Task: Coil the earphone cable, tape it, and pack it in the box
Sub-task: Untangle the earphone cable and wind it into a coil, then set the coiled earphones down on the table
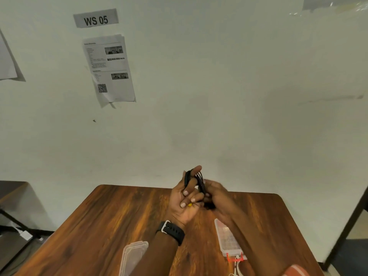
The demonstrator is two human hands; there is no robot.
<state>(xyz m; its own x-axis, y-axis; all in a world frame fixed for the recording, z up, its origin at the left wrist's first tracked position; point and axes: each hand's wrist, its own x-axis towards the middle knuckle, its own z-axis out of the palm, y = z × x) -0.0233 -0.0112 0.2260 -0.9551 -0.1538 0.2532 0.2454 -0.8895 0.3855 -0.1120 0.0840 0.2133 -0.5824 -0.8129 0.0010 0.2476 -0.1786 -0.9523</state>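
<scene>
A black earphone cable [200, 181] is looped in several turns around the raised fingers of my left hand [186, 198], above the wooden table [111, 220]. My right hand [217, 196] pinches the strands on the right side of the loops. A small yellow bit [190, 204] shows under my left fingers; I cannot tell what it is. A clear plastic box [229, 239] lies on the table under my right forearm. A clear lid or second box [132, 255] lies at the near left.
A red tape dispenser [235, 258] and small scissors [235, 270] lie near the box at the table's front right. A white wall runs close behind the table. Another table edge [12, 190] stands at the left, and a dark frame [350, 222] at the right.
</scene>
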